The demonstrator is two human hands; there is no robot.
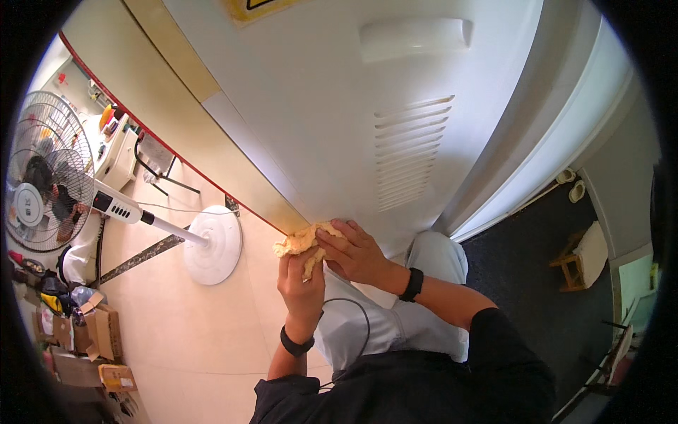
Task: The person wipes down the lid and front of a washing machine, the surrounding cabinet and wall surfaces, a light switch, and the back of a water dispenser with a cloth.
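Observation:
A crumpled yellow cloth [299,241] is bunched between my two hands, close to the lower corner of a white panel [318,132]. My left hand [302,281] grips the cloth from below, with part of it hanging past the thumb. From the right, my right hand [357,252] lies over the other end, its fingers bent on the fabric. The panel has a row of louvred vent slots [410,153] and a moulded recessed handle [416,40] above them. A cream strip with a red edge [212,183] runs along its left side.
A white pedestal fan [212,244] stands on the tiled floor to the left. Beyond it are cardboard boxes [103,328] and a folding chair [161,164]. On the right, a small wooden stool [582,259] rests on dark flooring, with pale shoes [572,183] by the wall.

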